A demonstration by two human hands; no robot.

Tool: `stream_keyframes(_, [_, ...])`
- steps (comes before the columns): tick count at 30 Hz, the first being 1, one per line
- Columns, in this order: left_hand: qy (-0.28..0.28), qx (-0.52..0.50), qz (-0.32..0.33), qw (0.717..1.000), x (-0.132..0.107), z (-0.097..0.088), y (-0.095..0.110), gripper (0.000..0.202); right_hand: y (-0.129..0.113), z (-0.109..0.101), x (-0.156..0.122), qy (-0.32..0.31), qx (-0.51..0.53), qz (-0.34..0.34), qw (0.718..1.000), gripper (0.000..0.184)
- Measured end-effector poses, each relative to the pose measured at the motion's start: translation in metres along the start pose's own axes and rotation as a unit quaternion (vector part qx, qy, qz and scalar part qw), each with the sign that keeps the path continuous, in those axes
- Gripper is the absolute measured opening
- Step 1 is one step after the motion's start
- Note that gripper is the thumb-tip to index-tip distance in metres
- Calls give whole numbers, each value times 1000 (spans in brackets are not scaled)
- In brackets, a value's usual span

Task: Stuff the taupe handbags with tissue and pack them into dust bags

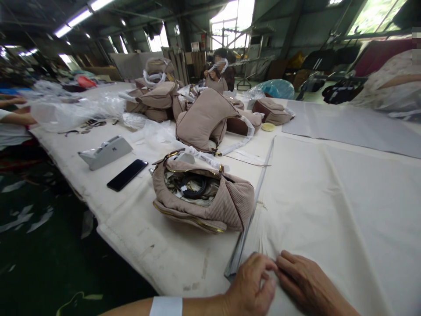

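Note:
A stack of thin, pale sheets (302, 197) lies at the right, its layered edge showing grey on the left side. My left hand (251, 283) is at the near left corner of this stack, fingers curled in a pinch on the top sheet. Creases run away from its fingertips. Close against it, my right hand (305, 278) has its fingers pressed together and bent onto the same sheet; its thumb is hidden. Just beyond my hands, a beige corduroy handbag (204, 197) lies unzipped, with a coiled dark strap (194, 186) inside.
A black phone (127, 175) and a grey tape dispenser (107, 152) lie left of the bag. More beige handbags (204, 118) are piled behind it, near clear plastic wrap (82, 109). Across the table (131, 237) a person (219, 72) handles a bag. Other people's arms show at both sides.

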State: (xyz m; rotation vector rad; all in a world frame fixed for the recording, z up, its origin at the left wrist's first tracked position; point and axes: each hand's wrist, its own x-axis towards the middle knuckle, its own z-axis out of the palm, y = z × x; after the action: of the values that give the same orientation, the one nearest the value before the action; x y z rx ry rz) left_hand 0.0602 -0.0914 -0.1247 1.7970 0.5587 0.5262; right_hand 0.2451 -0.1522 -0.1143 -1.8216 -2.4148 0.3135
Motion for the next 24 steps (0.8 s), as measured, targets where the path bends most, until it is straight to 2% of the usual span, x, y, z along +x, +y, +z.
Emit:
stream_keyframes(1, [29,-68,-89,993,6,-7,9,29,0,0,-1,6,1,1,1000,17])
stream_keyframes(3, [48,-194,-233,952,20,-14,20,38,-1,0,0,12,0,2,1000,17])
stream_keyframes(5, [52,-271,-307,911,31,-13,24,48,-2,0,0,16,-2,5,1000,18])
stream_keyframes(7, [75,-286,-327,898,35,-10,23,55,-3,-1,1,24,-5,9,1000,19])
stream_keyframes(10, [94,-292,-327,894,34,-7,19,55,-5,-1,-1,47,-7,14,999,21])
stream_keyframes(12, [82,-307,-336,887,35,-7,16,51,-5,0,-2,60,-1,17,998,23])
stream_keyframes(15, [29,-291,-355,888,41,-5,15,38,-3,2,-6,77,62,47,994,27])
stream_keyframes(17, [-30,-225,-349,909,48,0,16,26,-1,3,-8,115,154,115,975,25])
stream_keyframes(18, [-53,-188,-338,921,51,4,17,19,1,4,-9,141,200,164,956,24])
stream_keyframes(19, [-67,-154,-311,936,53,8,18,14,3,5,-10,162,238,218,932,28])
stream_keyframes(20, [-73,-127,-268,952,55,13,20,10,6,5,-11,176,264,270,909,41])
stream_keyframes(22, [-86,-103,-164,977,57,22,24,12,13,4,-13,175,282,351,876,61])
stream_keyframes(24, [-85,-91,-119,985,59,26,27,17,20,0,-18,162,288,388,861,55])
